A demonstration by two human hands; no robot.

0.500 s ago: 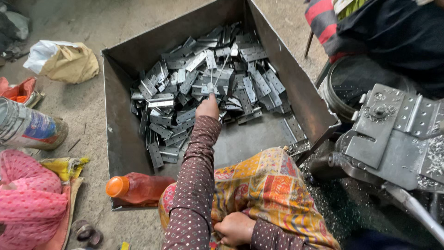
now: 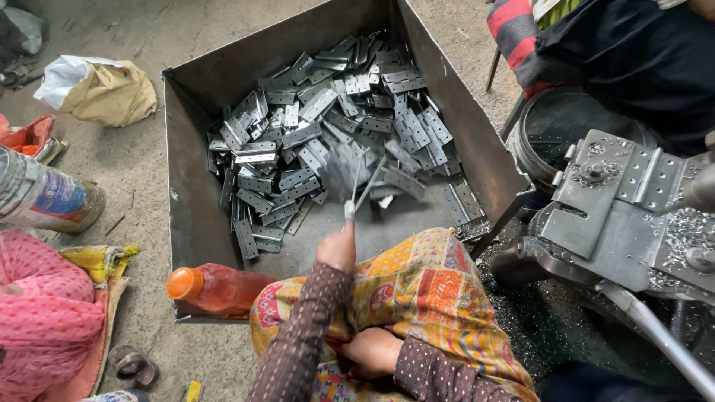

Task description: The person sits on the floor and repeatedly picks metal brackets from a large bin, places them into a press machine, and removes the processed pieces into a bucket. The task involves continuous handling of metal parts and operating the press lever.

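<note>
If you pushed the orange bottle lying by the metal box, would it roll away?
Probably only a little. The orange plastic bottle lies on its side and looks round, so it could roll, but the grey metal box seems to touch it. It looks partly full, so likely heavy-ish.

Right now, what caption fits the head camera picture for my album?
Left hand lifts blurred metal hinges above a steel bin of hinges; right hand rests in lap.

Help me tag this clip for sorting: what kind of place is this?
Probably a small metalworking workshop, worked at floor level: a steel bin of stamped metal hinges, a machine with a hinge plate on it, and metal shavings around it.
</note>
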